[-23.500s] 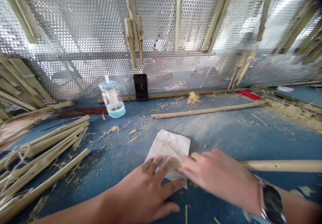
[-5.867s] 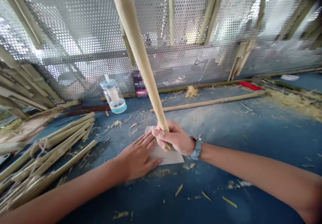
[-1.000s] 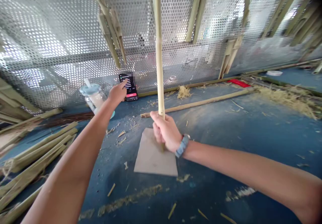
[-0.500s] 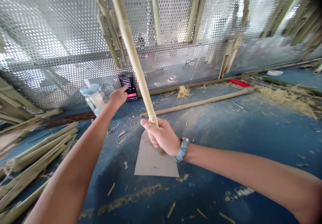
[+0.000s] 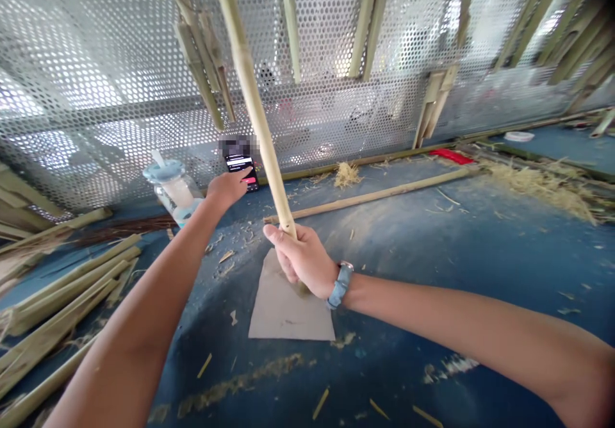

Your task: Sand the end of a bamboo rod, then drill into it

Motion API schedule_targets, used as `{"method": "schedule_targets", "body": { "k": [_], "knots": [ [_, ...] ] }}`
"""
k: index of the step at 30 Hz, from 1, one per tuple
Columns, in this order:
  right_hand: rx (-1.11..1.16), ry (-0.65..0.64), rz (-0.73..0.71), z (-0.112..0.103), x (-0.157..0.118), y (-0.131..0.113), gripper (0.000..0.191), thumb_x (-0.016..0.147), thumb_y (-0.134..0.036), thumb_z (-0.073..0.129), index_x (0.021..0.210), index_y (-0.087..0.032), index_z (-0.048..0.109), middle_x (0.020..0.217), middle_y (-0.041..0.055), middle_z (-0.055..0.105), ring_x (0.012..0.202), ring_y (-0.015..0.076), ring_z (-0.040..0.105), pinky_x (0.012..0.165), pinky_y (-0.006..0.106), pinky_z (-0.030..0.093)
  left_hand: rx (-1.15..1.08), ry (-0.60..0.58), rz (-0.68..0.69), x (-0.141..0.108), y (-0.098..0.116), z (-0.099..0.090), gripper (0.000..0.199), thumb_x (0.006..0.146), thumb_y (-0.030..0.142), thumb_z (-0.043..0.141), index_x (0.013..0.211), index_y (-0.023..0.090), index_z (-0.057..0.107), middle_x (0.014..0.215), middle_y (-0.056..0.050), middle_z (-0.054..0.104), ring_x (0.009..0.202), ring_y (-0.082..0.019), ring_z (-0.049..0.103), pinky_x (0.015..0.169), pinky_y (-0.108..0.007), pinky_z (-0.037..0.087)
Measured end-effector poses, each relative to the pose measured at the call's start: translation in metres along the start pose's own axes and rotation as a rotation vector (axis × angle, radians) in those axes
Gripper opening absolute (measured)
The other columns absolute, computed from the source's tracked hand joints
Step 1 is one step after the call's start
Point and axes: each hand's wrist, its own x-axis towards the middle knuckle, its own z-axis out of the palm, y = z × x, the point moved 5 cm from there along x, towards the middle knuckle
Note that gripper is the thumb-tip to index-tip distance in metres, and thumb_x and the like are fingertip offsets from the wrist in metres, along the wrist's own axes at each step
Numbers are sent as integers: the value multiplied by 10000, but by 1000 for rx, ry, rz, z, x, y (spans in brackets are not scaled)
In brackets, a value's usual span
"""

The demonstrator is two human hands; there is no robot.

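Note:
A long bamboo pole slants up and to the left across the head view. My right hand, with a blue-strapped watch on its wrist, is wrapped round the pole's lower part. Below that hand lies a piece of grey card or paper, partly covered by it. My left hand reaches to a smartphone that leans against the perforated metal wall. Its index finger is stretched out at the lit screen, and nothing is held in it. The other fingers are mostly hidden.
A lidded cup with a straw stands left of the phone. Split bamboo strips lie at the left. Behind a thin bamboo stick are shavings and a red item. More strips stand against the perforated wall.
My left fingertip has shifted slightly right and down on the phone, whose screen content looks different. The right hand keeps its hold on the pole. The whole view has shifted a little.

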Motion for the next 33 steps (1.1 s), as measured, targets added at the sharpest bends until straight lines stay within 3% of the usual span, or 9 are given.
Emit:
{"method": "schedule_targets", "body": {
  "k": [5,10,14,16,19,21,26,30,33],
  "knots": [
    [51,117,35,-10,9,5,453,826,-566,639,641,-232,396,366,-128,326,282,38,234,271,191,182,-7,76,-25,-2,-2,-10,353,954,345,597,1259,170,563,1253,-97,586,1053,-240,619,879,-447,537],
    [-30,12,-33,0,1,0,494,824,-569,644,603,-222,372,378,-115,348,293,31,276,285,182,204,-32,59,21,-27,10,-25,344,951,348,603,1242,166,574,1233,-92,596,1039,-238,624,867,-438,542],
    [28,35,-6,-5,5,1,498,803,-569,665,601,-220,373,385,-120,335,290,30,270,280,180,193,-71,52,208,-103,39,-31,362,992,368,518,1284,157,556,1280,-93,592,1152,-276,584,981,-495,471],
    [88,93,39,-12,10,4,488,807,-552,666,604,-222,368,381,-126,317,284,31,248,276,180,169,-92,-18,357,-153,56,-21,381,1036,376,379,1278,158,577,1317,-90,599,1252,-252,527,1089,-433,387],
    [122,215,38,-19,8,5,505,836,-526,635,563,-223,339,355,-123,295,271,31,213,273,191,136,-116,-140,528,-215,74,3,619,964,583,430,1467,223,407,1546,-88,386,1419,-275,349,1157,-431,304],
    [52,206,-32,-13,-2,2,520,853,-533,611,538,-222,341,341,-110,310,269,34,235,282,200,154,-132,-162,569,-234,77,17,689,988,573,362,1546,188,242,1602,-111,247,1466,-272,249,1191,-452,233],
    [-215,-94,-181,14,-19,-3,465,840,-544,629,578,-214,434,383,-91,375,335,47,317,346,207,237,-217,-109,628,-234,75,25,674,964,564,437,1522,209,308,1558,-94,359,1453,-313,273,1207,-541,136],
    [-365,177,-249,-4,-9,-12,495,859,-529,606,540,-220,388,405,-89,320,372,60,281,375,236,235,-226,-177,607,-233,76,22,739,942,606,434,1548,229,242,1602,-60,242,1475,-312,199,1204,-562,111],
    [-505,86,-312,3,-16,-15,450,903,-470,566,569,-203,426,481,-70,359,444,68,322,431,235,262,-246,-186,628,-237,78,20,735,924,597,471,1539,246,270,1591,-51,275,1468,-317,228,1204,-569,100]
  ]
}}
